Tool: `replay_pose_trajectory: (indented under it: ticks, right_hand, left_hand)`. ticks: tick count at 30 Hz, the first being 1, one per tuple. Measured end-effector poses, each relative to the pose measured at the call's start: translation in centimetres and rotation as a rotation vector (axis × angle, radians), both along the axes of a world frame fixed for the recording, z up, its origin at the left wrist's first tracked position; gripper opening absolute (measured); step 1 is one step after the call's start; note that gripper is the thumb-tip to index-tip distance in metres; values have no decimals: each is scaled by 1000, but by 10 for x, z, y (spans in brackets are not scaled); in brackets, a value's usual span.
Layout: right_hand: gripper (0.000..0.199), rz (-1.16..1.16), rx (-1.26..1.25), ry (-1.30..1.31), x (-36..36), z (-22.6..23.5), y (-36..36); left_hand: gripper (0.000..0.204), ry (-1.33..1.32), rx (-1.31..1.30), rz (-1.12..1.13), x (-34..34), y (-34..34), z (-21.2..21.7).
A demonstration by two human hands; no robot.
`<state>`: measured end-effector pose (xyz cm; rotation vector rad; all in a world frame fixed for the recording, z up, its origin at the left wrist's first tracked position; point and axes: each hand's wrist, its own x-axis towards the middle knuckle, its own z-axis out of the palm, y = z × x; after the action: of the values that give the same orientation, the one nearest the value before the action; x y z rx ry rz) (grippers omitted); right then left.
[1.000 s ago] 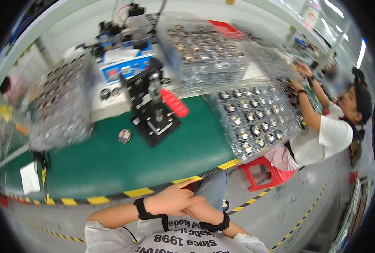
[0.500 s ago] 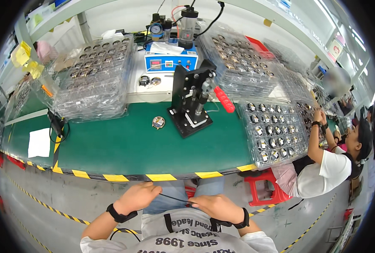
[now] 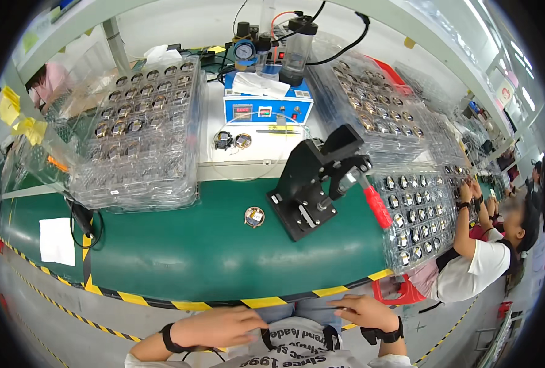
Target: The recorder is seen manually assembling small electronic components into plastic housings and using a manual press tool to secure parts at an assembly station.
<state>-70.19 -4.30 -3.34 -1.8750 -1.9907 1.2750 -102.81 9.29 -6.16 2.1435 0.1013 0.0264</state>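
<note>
At my waist, just off the table's front edge, my left hand [image 3: 228,326] is slightly blurred, its fingers loosely stretched to the right, with nothing seen in them. Farther right, my right hand [image 3: 368,311] has its fingers spread and holds nothing visible. Both wrists wear black bands. On the green mat [image 3: 162,251] beyond them lies a small round part with a metal rim [image 3: 254,217]. Right of that stands a black hand press [image 3: 303,196] with a red lever handle [image 3: 378,207]. Neither hand touches these.
Stacked clear trays of round parts [image 3: 140,129] stand at the left; another stack [image 3: 376,104] is behind the press. A parts tray [image 3: 416,214] lies at the right. A blue control box [image 3: 267,109] sits at the back. A co-worker [image 3: 478,257] sits to the right.
My hands have moved apart, and the thin dark cord stretched between them is no longer seen there. The view has shifted, so the table looks nearer and lower.
</note>
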Motion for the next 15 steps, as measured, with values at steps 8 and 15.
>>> replay_pose_trajectory:
  ticks: [8, 15]
  right_hand:
    - [29, -373, 274, -226, -1, -22, 55]
    - [44, -591, 383, -260, -5, -38, 104]
  left_hand:
    - [37, -170, 486, 409, 59, 121, -12]
    - [40, -105, 310, 452, 62, 152, -50]
